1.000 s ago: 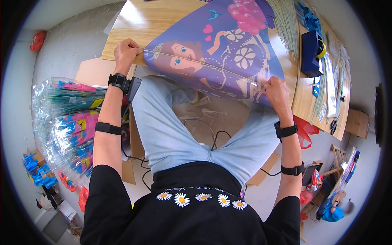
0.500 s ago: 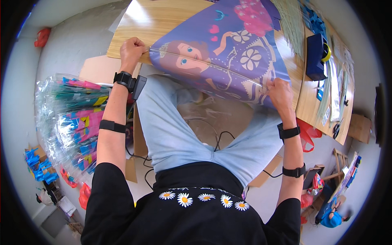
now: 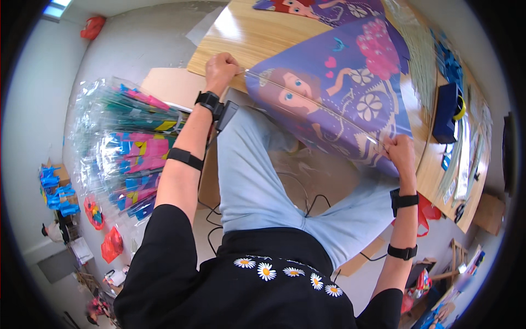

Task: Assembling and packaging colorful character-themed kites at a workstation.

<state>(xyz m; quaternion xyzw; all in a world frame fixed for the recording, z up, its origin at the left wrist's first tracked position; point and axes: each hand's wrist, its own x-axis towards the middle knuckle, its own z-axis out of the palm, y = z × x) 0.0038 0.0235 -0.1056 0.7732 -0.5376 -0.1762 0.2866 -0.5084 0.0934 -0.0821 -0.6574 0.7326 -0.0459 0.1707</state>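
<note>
A purple kite (image 3: 307, 60) printed with a cartoon princess lies on the wooden table (image 3: 230, 33), its lower edge hanging over the table's near side above my lap. A thin, pale rod (image 3: 339, 114) runs slantwise across the kite. At the rod's left end, beside the kite's corner, my left hand (image 3: 222, 71) is closed in a pinch. My right hand (image 3: 401, 156) pinches the other end near the kite's lower right edge. Both fingertips partly cover the rod's ends.
Another printed kite (image 3: 334, 12) lies at the table's far side. To the right are a bundle of thin rods (image 3: 419, 71), a dark blue box (image 3: 446, 112) with yellow tape, and scissors (image 3: 459, 213). Plastic-wrapped kites (image 3: 126, 148) stand at my left. Black cables (image 3: 213, 230) trail below.
The whole view has shifted, so hands and kite appear farther right, and the second kite shows more at the top. Both hands keep their hold on the rod.
</note>
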